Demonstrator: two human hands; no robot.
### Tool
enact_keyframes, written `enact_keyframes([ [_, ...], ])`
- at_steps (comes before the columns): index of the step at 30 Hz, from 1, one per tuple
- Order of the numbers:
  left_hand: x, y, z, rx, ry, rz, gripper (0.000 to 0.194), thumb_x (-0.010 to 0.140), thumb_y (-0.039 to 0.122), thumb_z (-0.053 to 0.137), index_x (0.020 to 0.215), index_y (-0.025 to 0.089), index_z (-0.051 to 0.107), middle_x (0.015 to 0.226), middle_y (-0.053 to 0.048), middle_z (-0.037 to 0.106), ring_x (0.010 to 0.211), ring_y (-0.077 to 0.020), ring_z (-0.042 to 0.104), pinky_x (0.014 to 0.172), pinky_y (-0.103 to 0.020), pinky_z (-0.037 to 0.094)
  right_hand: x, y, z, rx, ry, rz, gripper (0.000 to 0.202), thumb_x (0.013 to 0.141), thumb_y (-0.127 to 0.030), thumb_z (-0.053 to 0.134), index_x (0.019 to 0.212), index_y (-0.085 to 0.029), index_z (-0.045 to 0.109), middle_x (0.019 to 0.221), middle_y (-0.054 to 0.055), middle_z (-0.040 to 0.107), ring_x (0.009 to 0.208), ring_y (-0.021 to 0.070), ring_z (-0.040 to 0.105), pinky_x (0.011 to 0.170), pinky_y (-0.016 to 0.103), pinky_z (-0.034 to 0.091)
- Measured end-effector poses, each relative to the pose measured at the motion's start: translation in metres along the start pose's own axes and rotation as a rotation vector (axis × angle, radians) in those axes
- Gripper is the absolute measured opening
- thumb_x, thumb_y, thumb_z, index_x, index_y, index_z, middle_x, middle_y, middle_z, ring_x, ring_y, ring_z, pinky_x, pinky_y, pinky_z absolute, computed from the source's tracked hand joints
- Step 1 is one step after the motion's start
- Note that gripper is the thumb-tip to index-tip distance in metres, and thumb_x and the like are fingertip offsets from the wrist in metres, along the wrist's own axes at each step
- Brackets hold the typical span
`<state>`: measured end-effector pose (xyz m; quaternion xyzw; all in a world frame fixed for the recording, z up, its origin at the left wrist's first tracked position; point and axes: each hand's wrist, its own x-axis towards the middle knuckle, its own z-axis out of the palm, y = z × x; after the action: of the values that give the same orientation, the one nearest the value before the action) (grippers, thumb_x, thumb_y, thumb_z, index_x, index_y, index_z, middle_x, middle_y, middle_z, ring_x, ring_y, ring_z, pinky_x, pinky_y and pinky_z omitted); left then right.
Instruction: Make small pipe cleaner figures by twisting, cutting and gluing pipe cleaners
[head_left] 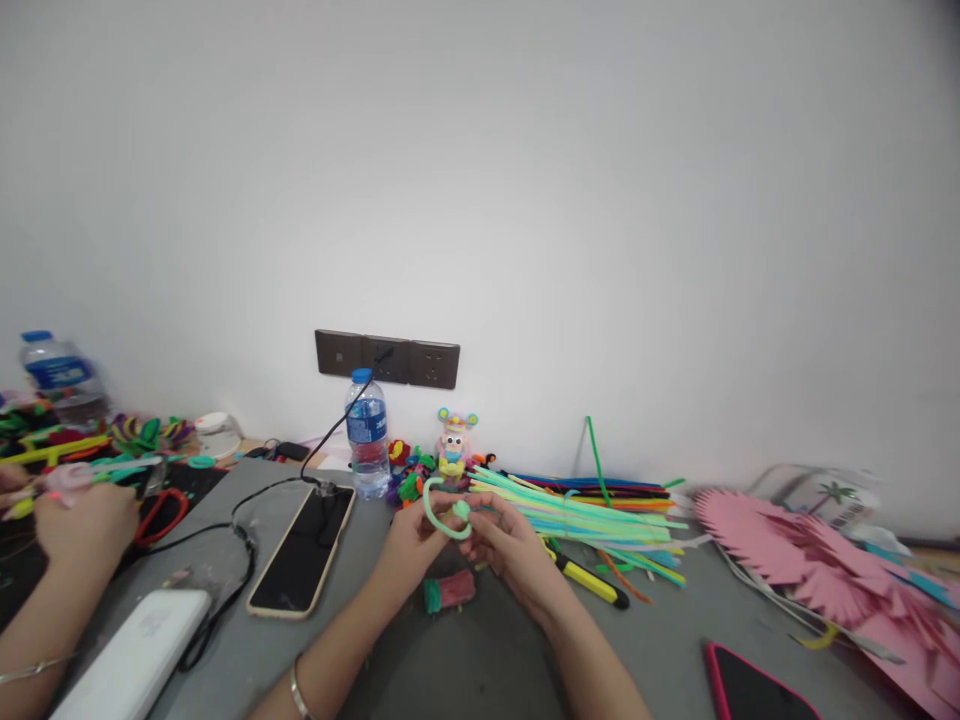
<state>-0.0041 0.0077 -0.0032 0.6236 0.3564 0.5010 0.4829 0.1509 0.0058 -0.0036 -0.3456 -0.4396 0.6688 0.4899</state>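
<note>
Far bottle: a blue-capped bottle (64,378) stands at your far left, near the wall.
Neighbour: a co-worker's hand (88,525) holds something pink (69,482), with red-handled scissors (166,515) just beside it.
White tub: the tub (217,436) stands against the wall, well apart from your hands.
Power pack: a white block (135,650) lies on the bench (652,645); a black cable (246,545) loops beside it and runs up in front of the near bottle to the wall sockets (387,360).
Dark-screened phone: the phone (304,550) lies flat, between that cable and your left forearm.
Near bottle: this one (367,430) stands upright beyond your left hand (412,540).
Figurine: the big-eyed figure (454,445) stands behind your hands among colourful bits.
Green stem: the curled mint-green stem (433,512) is up between your hands; your left grip pinches it, and your right hand (517,555) has its fingertips closed on the knobbed end.
Roll: a red-and-green piece (450,592) lies right below, between your wrists.
Stem bundle: a fanned pile (600,515) crowds the space beyond your right hand.
Yellow cutter: it (592,580) lies just beside your right wrist.
Far right: pink fringed paper (795,550) spreads out, a pink-edged phone (757,685) in front.
</note>
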Motion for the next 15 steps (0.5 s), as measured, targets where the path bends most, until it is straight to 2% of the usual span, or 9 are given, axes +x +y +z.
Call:
enact_keyframes([
  [6, 0.0011, -0.0096, 0.0002, -0.086, 0.068, -0.034, 0.035, 0.075, 0.042, 0.072, 0.097, 0.015, 0.067, 0.085, -0.006, 0.072, 0.078, -0.0202, 0.066, 0.070, -0.027, 0.052, 0.0085, 0.0103, -0.0037, -0.104, 0.052, -0.122, 0.043, 0.065, -0.054, 0.078, 0.082, -0.019, 0.060, 0.062, -0.003, 0.063, 0.050, 0.0106, 0.054, 0.050, 0.022, 0.039],
  [11, 0.0015, -0.0046, 0.0013, -0.113, 0.100, -0.062, 0.045, 0.073, 0.046, 0.072, 0.107, 0.016, 0.067, 0.084, -0.007, 0.072, 0.079, -0.0216, 0.066, 0.070, -0.030, 0.052, 0.0079, 0.0066, -0.0058, -0.223, 0.051, -0.168, 0.042, 0.069, -0.058, 0.073, 0.078, -0.018, 0.062, 0.061, -0.002, 0.061, 0.052, 0.0122, 0.054, 0.053, 0.024, 0.041],
  [15, 0.0035, -0.0043, 0.0002, -0.149, 0.105, -0.097, 0.044, 0.068, 0.050, 0.075, 0.092, 0.014, 0.069, 0.078, -0.006, 0.071, 0.070, -0.0190, 0.064, 0.062, -0.026, 0.051, 0.0078, 0.0036, -0.0058, -0.286, 0.028, -0.203, 0.042, 0.067, -0.056, 0.074, 0.083, -0.019, 0.066, 0.069, 0.001, 0.065, 0.060, 0.0150, 0.058, 0.057, 0.027, 0.044],
])
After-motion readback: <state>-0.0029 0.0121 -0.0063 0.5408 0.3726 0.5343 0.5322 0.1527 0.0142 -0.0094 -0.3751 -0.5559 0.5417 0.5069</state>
